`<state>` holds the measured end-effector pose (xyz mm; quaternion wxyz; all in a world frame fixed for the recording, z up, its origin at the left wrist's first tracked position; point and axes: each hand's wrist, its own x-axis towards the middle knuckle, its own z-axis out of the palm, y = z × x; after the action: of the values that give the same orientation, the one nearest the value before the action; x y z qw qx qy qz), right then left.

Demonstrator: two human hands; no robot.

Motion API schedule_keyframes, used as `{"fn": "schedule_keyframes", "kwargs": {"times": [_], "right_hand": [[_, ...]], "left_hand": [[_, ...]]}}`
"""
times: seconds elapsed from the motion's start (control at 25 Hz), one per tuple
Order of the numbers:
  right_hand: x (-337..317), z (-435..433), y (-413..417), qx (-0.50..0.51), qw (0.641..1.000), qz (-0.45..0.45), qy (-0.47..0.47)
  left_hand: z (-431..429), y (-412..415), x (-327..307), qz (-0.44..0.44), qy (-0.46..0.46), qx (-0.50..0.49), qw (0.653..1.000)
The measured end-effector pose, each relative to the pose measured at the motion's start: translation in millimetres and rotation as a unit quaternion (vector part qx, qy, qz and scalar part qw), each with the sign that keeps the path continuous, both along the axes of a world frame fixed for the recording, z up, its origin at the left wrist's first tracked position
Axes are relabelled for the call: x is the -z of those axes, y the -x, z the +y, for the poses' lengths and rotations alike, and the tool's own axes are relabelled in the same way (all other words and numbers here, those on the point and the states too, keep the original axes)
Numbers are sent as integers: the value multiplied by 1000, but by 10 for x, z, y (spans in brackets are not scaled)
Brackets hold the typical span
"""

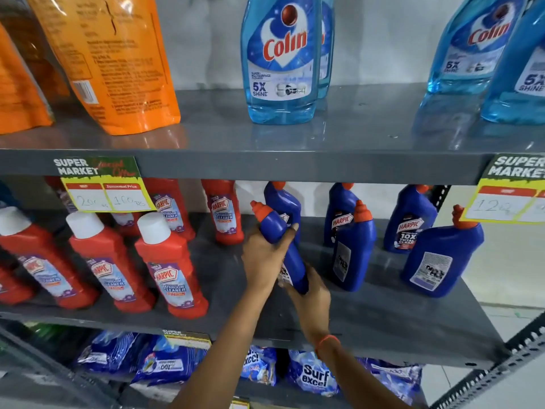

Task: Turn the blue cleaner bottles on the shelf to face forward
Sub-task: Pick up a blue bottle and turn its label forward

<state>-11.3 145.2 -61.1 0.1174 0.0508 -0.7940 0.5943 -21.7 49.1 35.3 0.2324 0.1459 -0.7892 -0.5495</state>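
Observation:
On the middle shelf [383, 314] stand several dark blue cleaner bottles with orange caps. I hold one blue bottle [275, 228] tilted, seen edge-on, its cap pointing up and left. My left hand [265, 255] grips its upper body and my right hand [309, 293] grips its base. To the right, two blue bottles show their back labels: one near the middle [352, 252], one at the right [439, 261]. Behind them three blue bottles stand, two showing front labels [342, 219] [410, 222], one [283, 199] partly hidden by the held bottle.
Red bathroom cleaner bottles [171, 267] fill the shelf's left half. The top shelf holds light blue glass cleaner bottles [280, 60] and orange pouches [112, 60]. Price tags [103, 187] hang from its edge. Detergent packs [312, 376] lie on the bottom shelf.

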Motion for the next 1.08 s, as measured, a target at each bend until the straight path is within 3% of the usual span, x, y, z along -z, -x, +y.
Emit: {"fn": "schedule_keyframes", "kwargs": {"times": [0.2, 0.32, 0.48, 0.8, 1.08], "right_hand": [[3, -52, -31, -12, 999, -25, 20], [-78, 53, 146, -115, 990, -80, 12], [-163, 257, 425, -253, 955, -151, 31], [11, 170, 520, -158, 980, -118, -11], [58, 13, 345, -82, 988, -112, -63]], "left_hand": [[-74, -8, -117, 2, -11, 5, 1000], [-199, 33, -138, 34, -85, 51, 994], [-365, 78, -209, 38, -93, 144, 984], [-493, 196, -180, -34, -68, 271, 960], [-667, 265, -76, -64, -79, 279, 955]]}}
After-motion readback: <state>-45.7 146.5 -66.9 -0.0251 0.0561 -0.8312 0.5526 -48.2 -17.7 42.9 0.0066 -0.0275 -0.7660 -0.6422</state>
